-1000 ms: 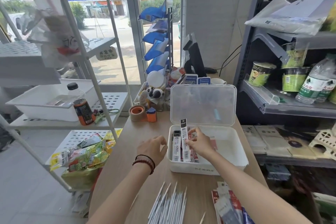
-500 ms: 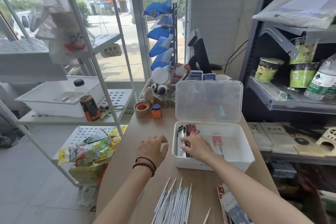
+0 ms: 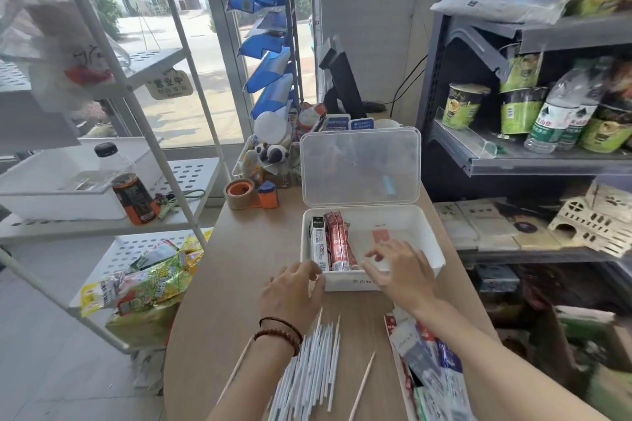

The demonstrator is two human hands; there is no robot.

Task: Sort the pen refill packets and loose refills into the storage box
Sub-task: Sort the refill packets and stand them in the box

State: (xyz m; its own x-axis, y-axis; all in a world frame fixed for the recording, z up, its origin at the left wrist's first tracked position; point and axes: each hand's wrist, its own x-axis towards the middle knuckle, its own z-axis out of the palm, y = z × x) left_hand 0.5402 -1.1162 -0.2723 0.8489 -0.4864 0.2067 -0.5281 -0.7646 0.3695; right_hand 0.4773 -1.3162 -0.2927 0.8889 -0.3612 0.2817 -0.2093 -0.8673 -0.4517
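The left forearm (image 3: pixel 254 381) and right forearm (image 3: pixel 489 352), both bare, stretch from the near edge toward the far side. The left hand (image 3: pixel 293 287) is palm down, fingers loosely bent and holding nothing, with two bracelets (image 3: pixel 281 331) round its wrist. The right hand (image 3: pixel 400 267), to its right, is palm down, fingers spread and relaxed.

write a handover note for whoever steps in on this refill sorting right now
Hands: left hand open and holding nothing, fingertips at the near left corner of the storage box. Right hand open and holding nothing, fingers spread over the box's front rim.
Done: several refill packets lie side by side along the box's left side; the lid is up.
Left: the loose refills piled on the table in front of the box, plus the packet pile at the near right.
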